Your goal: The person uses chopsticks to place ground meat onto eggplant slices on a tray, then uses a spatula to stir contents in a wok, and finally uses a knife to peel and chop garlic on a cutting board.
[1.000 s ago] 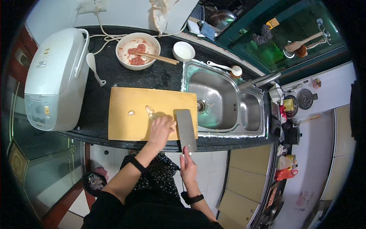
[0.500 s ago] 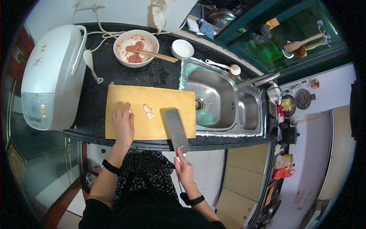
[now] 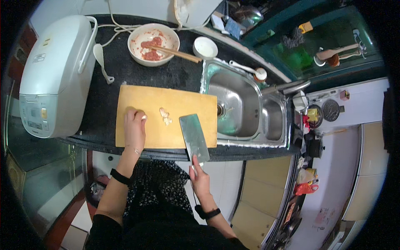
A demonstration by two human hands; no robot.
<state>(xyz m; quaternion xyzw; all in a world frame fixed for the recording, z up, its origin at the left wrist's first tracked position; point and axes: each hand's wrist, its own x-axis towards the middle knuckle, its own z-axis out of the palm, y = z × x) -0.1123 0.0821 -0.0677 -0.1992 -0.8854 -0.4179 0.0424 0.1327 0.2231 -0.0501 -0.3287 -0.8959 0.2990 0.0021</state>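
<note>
My right hand grips the handle of a cleaver, whose wide blade lies over the right part of a yellow cutting board. On the board's left part, my left hand has its fingers closed round a small whitish clove, which looks like garlic. Between the hand and the blade lie several crushed pale garlic pieces, touching neither.
Behind the board stand a bowl of minced meat with chopsticks and a small white bowl. A rice cooker and white rice paddle are left; a steel double sink adjoins the board's right.
My left fingers have drawn in from flatter on the board to a pinch on the clove, which now shows. The cleaver stays on the right, its blade tilted slightly differently.
</note>
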